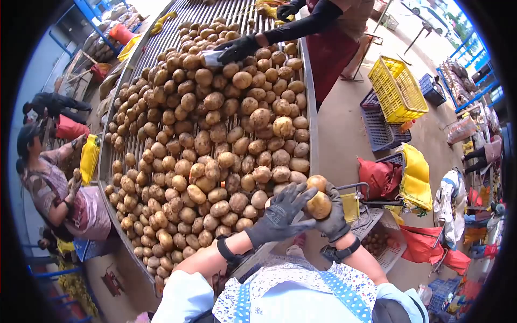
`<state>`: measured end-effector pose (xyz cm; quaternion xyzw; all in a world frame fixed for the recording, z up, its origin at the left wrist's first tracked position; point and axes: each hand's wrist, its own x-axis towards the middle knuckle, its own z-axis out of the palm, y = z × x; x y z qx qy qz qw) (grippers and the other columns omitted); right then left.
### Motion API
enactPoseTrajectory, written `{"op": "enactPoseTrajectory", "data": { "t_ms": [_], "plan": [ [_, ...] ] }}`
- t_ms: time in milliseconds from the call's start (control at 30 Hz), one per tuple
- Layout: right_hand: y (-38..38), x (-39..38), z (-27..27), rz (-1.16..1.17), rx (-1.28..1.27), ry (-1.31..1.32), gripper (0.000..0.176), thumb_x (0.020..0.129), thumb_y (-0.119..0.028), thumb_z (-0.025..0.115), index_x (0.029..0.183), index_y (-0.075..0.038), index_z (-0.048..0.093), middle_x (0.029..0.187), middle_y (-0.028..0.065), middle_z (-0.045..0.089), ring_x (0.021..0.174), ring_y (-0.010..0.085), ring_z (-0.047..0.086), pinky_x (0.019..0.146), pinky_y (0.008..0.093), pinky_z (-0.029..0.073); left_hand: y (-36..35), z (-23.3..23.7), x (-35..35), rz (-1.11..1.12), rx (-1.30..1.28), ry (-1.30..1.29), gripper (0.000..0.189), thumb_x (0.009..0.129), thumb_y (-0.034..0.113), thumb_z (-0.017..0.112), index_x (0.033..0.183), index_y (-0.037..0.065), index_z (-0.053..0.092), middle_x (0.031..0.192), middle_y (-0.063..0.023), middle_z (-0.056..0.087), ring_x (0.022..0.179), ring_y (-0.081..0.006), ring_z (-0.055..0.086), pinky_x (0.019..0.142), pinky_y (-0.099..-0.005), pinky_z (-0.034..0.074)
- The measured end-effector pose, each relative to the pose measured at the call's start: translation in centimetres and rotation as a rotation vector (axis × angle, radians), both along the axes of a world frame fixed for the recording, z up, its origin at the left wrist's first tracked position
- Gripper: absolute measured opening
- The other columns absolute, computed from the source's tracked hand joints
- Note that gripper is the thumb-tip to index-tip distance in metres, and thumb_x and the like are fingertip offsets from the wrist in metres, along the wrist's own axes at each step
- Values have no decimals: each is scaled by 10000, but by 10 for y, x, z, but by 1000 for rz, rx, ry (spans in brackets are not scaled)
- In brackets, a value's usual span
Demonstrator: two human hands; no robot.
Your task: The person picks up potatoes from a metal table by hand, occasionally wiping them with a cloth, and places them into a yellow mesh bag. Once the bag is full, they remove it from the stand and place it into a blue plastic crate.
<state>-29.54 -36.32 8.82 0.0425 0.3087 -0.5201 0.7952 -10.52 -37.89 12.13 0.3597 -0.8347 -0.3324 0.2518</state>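
In grey work gloves, both of my hands meet at the front right corner of the sorting table. My right hand [335, 218] is closed around two potatoes; the lower potato [319, 205] faces me and the upper potato [317, 182] sits just beyond it. Close on the left, my left hand [278, 215] has its fingers and thumb spread, fingertips right at the held potatoes. A broad pile of potatoes [212, 167], some with soil on them, covers the slatted table beside my left hand.
Across the pile, a co-worker's black-gloved hand [237, 49] holds something whitish over the potatoes. Another person [48, 177] stands along the left side. To the right are a yellow crate [397, 89], a red sack [379, 179] and a pale crate [396, 253] with potatoes.
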Motion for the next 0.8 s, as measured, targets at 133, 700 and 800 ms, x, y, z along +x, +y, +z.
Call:
{"op": "enactPoseTrajectory", "data": {
  "t_ms": [133, 700, 800],
  "plan": [
    [51, -97, -54, 27, 237, 48, 439, 949, -456, 508, 1212, -109, 564, 1100, 143, 663, 977, 328, 666, 854, 478, 571, 22, -20, 17, 371, -28, -30, 556, 857, 244, 696, 1338, 54, 492, 1339, -172, 515, 1283, -344, 454, 1083, -442, 350],
    [-232, 137, 37, 239, -1179, 1863, 657, 867, -301, 627, 1440, -100, 377, 1411, 233, 427, 1320, 376, 410, 1095, 428, 347, -66, -72, 192, 542, -134, -674, 888, 740, 529, 708, 1490, 251, 321, 1463, -121, 400, 1401, -393, 234, 1130, -532, 131],
    [-328, 202, 6, 399, -937, 2222, 843, 826, -376, 618, 1524, -148, 205, 1521, 265, 255, 1355, 425, 353, 1113, 461, 311, -88, -54, 212, 494, -41, -464, 755, 800, 495, 696, 1425, 163, 431, 1393, -143, 477, 1340, -366, 356, 1110, -489, 228]
  ]
}}
